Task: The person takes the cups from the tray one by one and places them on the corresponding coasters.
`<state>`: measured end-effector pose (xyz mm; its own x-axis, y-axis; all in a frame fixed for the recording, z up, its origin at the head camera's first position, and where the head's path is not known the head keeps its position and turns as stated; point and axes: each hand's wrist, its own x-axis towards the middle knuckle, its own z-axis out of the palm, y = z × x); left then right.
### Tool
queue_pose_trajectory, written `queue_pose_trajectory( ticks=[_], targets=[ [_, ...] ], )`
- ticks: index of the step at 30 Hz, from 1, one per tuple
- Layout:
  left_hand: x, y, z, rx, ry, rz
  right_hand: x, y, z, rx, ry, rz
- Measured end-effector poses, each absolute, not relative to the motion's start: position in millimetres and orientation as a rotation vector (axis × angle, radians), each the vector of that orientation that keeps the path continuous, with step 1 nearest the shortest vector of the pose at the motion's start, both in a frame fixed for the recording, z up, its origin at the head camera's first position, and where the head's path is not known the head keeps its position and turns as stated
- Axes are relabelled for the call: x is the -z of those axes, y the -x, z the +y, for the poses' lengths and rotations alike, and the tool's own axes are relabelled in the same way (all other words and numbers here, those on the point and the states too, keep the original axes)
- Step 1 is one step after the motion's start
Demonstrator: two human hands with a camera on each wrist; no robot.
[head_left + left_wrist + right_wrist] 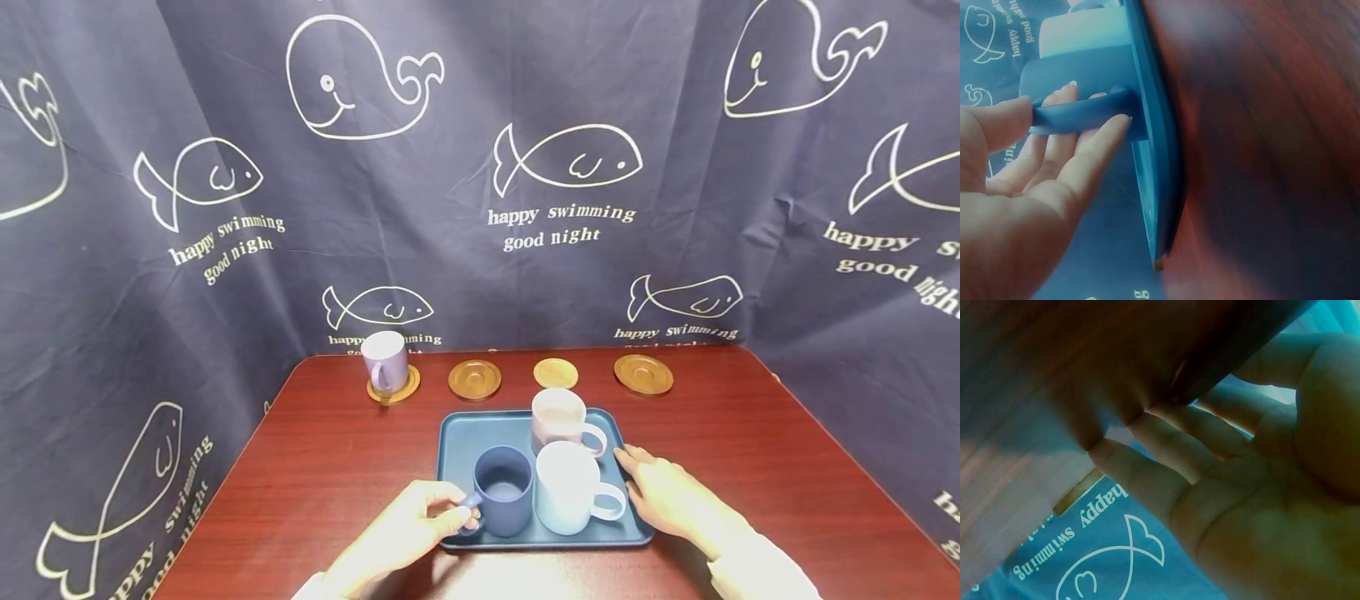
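Observation:
My left hand (420,521) holds the handle of a dark blue mug (504,493) standing at the front of a blue tray (480,419). In the left wrist view, the thumb and fingers close around that mug's handle (1082,115). Beside it stands a pale blue mug (566,492), handle to the right. Behind that one is a pinkish-white mug (551,421), partly covered by it. My right hand (675,500) lies at the tray's right edge, its fingers extended along the rim. The right wrist view shows those fingers loosely straight, fingertips (1100,450) down at the tabletop.
Along the back of the reddish wooden table (337,467), a lilac mug (386,362) stands on a round wooden coaster (393,393). To its right lie three more wooden coasters, a left one (475,379), a middle one (556,373) and a right one (643,375). A printed dark curtain (465,275) hangs behind.

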<state>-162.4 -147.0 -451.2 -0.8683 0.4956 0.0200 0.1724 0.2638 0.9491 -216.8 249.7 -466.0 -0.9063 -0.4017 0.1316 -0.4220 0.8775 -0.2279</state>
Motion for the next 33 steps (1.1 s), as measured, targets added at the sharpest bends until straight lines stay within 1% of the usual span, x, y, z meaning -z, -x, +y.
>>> queue_pose_trajectory(
  ticks=[15, 23, 33],
  targets=[
    [450.7, 165.8, -142.1, -1.630, -0.562, 2.233, 465.3, 215.4, 250.2, -0.403, -0.636, -2.998],
    [449.9, 166.4, -141.3, -1.597, -0.665, 2.348, 463.5, 216.4, 249.9, -0.403, -0.628, -3.017],
    [450.7, 167.5, -139.5, -1.678, -0.607, 2.296, 462.7, 216.0, 249.5, -0.415, -0.626, -3.023]
  ],
)
